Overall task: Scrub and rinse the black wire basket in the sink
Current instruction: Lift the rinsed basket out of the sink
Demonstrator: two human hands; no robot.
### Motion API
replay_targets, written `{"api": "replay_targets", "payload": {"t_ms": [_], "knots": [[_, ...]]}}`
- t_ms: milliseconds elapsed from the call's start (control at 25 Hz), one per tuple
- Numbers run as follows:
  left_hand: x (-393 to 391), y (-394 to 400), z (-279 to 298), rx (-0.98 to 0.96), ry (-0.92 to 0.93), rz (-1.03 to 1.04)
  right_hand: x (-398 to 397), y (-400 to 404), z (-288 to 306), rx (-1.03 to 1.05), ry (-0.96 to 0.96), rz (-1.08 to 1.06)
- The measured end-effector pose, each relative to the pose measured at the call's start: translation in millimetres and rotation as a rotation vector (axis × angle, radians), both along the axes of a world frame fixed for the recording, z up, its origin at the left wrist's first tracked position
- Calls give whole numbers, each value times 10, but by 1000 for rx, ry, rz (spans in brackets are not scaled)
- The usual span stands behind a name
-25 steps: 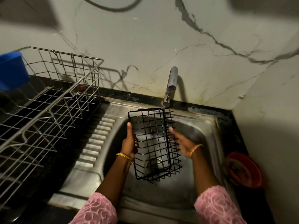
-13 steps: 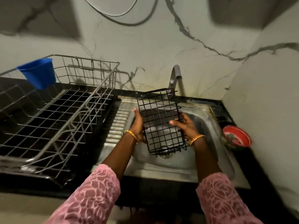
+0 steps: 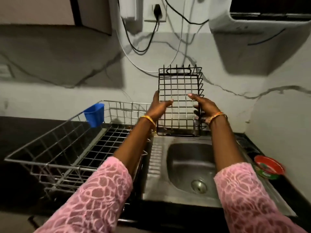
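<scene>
Black wire basket [image 3: 179,100] is up in the air, held upright in front of the marble wall [image 3: 67,91], above the back edge of the sink [image 3: 188,165]. Its grid bottom faces us, open side toward the wall. Lower end hangs just over the sink's rear rim; we can't tell if it touches.

Left hand [image 3: 159,107] grips the basket's left edge, thumb across the grid on our side, fingers wrapped behind. Right hand [image 3: 204,105] grips the right edge the same way, thumb on the grid, fingers curled round the side wires. Both grips closed on the basket. Gold bangles on both wrists, pink lace sleeves.

Vs 0.5 s ago: basket was low, tilted over the sink bowl w/ its top near the tap; now it's lifted clear of the bowl and stands approx vertical against the wall. 1 s ago it was down inside the bowl. Hands kept the same edges throughout. Tap now hidden behind basket. View also tipped up, so plug socket [image 3: 155,11] and cables [image 3: 143,46] show.

Sink bowl holds only the drain [image 3: 199,186]. Steel dish rack [image 3: 70,148] sits left of the sink on the black table [image 3: 20,132], blue cup [image 3: 94,115] hooked on its back rim. Red bowl [image 3: 268,167] sits on the table right of the sink.
</scene>
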State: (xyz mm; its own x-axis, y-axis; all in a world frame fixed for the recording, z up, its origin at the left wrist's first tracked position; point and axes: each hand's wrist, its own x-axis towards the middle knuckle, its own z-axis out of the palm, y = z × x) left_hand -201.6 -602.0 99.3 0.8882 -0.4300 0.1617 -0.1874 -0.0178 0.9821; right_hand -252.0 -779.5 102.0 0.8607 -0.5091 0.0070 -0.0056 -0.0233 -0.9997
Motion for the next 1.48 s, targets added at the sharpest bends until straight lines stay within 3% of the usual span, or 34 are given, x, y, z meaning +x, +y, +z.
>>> {"api": "replay_targets", "payload": {"t_ms": [240, 360, 600, 720, 840, 1000, 1200, 1480], "knots": [[495, 892, 625, 278, -21, 154, 618, 666, 561, -32, 130, 257], [805, 1330, 640, 388, 90, 214, 970, 1030, 526, -81, 254, 376], [1503, 2042, 9, 687, 278, 189, 1479, 1706, -66, -82, 503, 481], [1580, 2133, -284, 735, 325, 117, 1627, 1899, -417, -49, 626, 427], [1723, 2237, -602, 827, 348, 67, 1730, 2102, -698, -93, 736, 359], [1923, 2315, -993, 1004, 268, -35, 1795, 2301, -1119, 70, 780, 283], [1973, 2402, -1203, 912, 369, -56, 1893, 2390, -1414, 200, 723, 187], [1918, 2438, -1163, 867, 345, -54, 2061, 2292, -1616, 83, 748, 196]]}}
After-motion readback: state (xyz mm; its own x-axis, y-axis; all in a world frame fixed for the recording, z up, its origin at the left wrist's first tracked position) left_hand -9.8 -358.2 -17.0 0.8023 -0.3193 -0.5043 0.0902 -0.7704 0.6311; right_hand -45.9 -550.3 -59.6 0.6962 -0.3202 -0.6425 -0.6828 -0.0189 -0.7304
